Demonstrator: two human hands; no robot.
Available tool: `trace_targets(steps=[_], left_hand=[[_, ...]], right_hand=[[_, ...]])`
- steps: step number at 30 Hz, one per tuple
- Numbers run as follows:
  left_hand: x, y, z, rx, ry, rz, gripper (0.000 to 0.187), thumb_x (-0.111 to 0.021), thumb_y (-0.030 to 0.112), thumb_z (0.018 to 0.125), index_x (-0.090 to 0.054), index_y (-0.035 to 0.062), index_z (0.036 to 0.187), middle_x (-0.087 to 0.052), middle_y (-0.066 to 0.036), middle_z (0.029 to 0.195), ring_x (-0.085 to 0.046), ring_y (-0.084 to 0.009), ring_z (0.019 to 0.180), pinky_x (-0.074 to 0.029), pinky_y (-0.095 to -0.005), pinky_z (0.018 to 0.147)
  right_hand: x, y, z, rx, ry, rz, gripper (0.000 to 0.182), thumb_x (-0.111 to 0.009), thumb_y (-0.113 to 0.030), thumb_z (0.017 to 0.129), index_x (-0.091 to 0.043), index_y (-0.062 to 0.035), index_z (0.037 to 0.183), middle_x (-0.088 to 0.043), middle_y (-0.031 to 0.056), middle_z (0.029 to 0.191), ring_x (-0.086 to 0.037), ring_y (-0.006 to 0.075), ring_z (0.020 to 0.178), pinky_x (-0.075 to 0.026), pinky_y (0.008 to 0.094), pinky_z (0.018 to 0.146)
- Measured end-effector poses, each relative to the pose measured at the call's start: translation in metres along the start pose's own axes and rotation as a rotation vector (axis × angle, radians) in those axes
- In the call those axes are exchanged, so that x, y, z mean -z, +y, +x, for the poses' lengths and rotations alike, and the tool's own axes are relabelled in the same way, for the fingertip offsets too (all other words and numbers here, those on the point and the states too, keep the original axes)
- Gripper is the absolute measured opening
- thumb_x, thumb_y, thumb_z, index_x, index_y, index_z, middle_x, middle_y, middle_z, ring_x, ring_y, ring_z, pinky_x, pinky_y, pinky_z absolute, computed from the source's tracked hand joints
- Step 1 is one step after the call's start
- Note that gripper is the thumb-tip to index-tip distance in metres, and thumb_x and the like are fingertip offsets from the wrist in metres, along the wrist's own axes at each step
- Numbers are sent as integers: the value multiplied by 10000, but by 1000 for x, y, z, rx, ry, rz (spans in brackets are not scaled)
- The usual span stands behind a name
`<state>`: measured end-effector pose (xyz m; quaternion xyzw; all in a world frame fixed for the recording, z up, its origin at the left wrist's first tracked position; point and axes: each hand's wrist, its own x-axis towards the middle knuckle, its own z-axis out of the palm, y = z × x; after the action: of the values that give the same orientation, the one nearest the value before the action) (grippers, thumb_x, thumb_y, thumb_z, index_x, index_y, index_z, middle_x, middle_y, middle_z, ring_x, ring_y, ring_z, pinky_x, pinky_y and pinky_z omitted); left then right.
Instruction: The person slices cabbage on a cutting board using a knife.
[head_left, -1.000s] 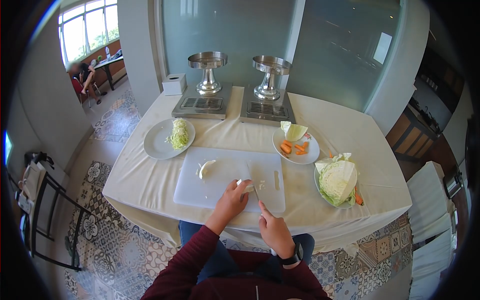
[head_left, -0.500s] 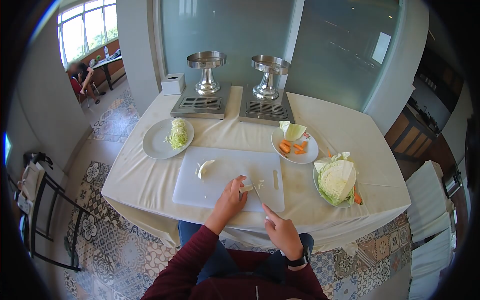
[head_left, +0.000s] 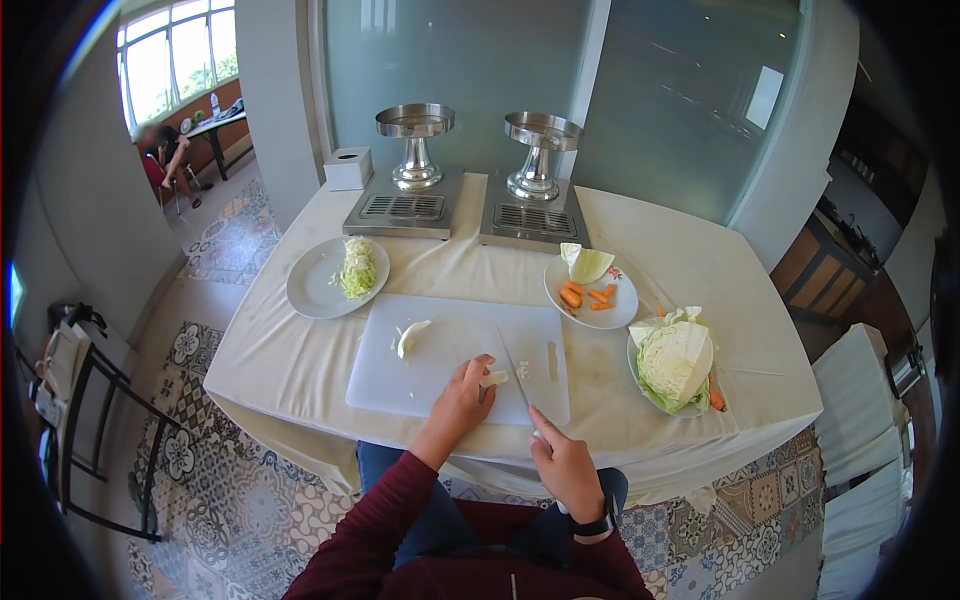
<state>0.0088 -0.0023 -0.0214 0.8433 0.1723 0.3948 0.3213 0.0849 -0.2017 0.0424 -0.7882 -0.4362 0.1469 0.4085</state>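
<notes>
My left hand [head_left: 463, 398] is closed around a small pale piece of cabbage [head_left: 494, 379], pressing it on the white cutting board [head_left: 450, 330]. My right hand [head_left: 566, 465] grips a knife [head_left: 514, 364] by its handle, with the blade pointing away from me just right of the piece. Little cut bits [head_left: 523, 370] lie beside the blade. Another cabbage piece [head_left: 410, 338] rests on the board's left half, with a few crumbs around it. Beyond the board, a grey-white plate [head_left: 308, 285] carries a heap of shredded cabbage [head_left: 355, 268].
A patterned plate [head_left: 610, 318] at back right holds carrots [head_left: 572, 294] and a cabbage wedge [head_left: 586, 263]. Nearer stands a bowl with a large cut cabbage [head_left: 675, 360] and a carrot. Two metal stands [head_left: 416, 150] and a tissue box [head_left: 347, 168] line the back. A person [head_left: 167, 155] sits far left.
The knife blade has swung a little, so more of it shows, standing slightly right of the cabbage piece. My left hand stays nearly where it was.
</notes>
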Motion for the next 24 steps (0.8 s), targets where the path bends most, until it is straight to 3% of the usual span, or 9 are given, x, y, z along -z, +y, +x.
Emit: trace_targets(steps=[14, 24], left_hand=[[0, 1, 1, 18, -15, -21, 493, -682, -2, 822, -497, 54, 1276, -631, -191, 1035, -647, -355, 962, -541, -433, 820], [3, 6, 1, 38, -23, -16, 485, -678, -1, 825, -506, 56, 1275, -632, -187, 1038, -649, -349, 962, -544, -434, 820]], right_hand=[[-5, -5, -3, 19, -15, 34, 479, -578, -140, 951, -522, -121, 1426, -568, 228, 710, -528, 356, 555, -461, 362, 583], [-7, -2, -4, 18, -42, 5, 474, -570, -140, 959, -515, -98, 1428, -600, 234, 730, -583, 376, 595, -479, 360, 598]])
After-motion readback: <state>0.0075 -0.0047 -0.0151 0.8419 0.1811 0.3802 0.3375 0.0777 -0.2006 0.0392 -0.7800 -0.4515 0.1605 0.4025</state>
